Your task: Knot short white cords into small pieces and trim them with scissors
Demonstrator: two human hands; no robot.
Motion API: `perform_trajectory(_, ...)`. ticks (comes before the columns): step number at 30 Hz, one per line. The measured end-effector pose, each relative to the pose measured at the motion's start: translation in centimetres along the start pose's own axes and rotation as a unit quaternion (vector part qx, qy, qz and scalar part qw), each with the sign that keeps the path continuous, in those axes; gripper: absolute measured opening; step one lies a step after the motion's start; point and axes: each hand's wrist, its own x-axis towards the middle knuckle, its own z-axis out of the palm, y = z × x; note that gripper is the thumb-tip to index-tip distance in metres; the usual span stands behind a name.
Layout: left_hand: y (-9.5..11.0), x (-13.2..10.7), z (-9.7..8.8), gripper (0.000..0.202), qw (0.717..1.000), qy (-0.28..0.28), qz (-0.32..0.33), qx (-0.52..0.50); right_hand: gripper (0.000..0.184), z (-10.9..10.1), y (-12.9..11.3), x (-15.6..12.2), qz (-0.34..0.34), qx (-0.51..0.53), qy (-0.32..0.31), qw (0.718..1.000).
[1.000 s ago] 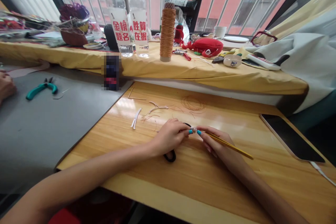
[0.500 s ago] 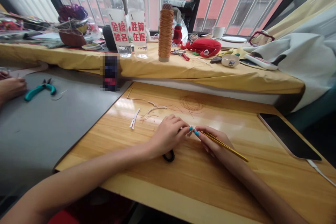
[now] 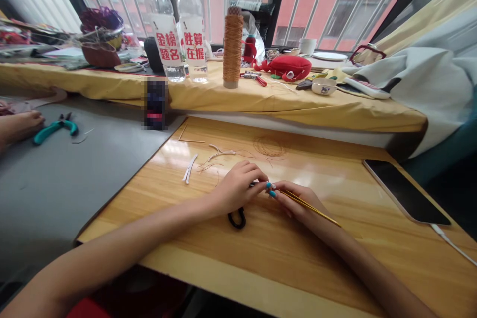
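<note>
Over the wooden table, my left hand [image 3: 240,186] is closed in a pinch at a small whitish piece [image 3: 273,187], partly hidden by fingertips. My right hand [image 3: 296,198] meets it there, fingers closed around slim gold tweezers [image 3: 313,207] whose rear end points down to the right. A black loop [image 3: 237,219] shows beneath my left hand; whether that hand holds it is unclear. Beyond my hands lie white strips [image 3: 190,168], a forked white strip [image 3: 220,152], and loose brown thread [image 3: 270,146].
A phone [image 3: 404,191] with a white cable lies at right. On the grey mat at left are teal-handled pliers [image 3: 55,129] beside another person's hand [image 3: 26,124]. Two bottles [image 3: 193,35], a thread spool [image 3: 232,49] and a red pouch [image 3: 286,67] stand on the ledge.
My hands stay together at the small piece, with slight finger shifts; the tweezers tilt a little differently. A dark bit now shows by my left fingers. The view has shifted slightly.
</note>
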Motion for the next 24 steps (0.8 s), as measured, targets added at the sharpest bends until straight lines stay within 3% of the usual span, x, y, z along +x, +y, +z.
perform_trajectory(6,-0.3,-0.1,-0.3,0.024,0.993,-0.011,0.062,0.102,0.020,-0.2,-0.3,0.0,-0.022,-0.030,-0.010,0.999)
perform_trajectory(10,-0.3,-0.1,-0.4,0.024,0.993,-0.004,0.052,0.107,0.018,0.0,-0.8,0.0,-0.045,-0.054,0.013,0.997)
perform_trajectory(14,0.5,-0.3,-0.1,0.021,0.996,-0.007,-0.009,0.092,0.017,0.5,-0.7,-0.1,-0.074,-0.085,0.049,0.992)
perform_trajectory(20,1.7,0.0,-0.2,0.018,0.986,-0.024,-0.162,0.026,0.015,0.9,-0.4,-0.1,-0.102,-0.109,0.082,0.985)
perform_trajectory(24,1.0,0.5,-0.6,0.024,0.985,-0.053,-0.158,-0.034,0.016,0.7,-0.3,-0.1,-0.094,-0.100,0.060,0.989)
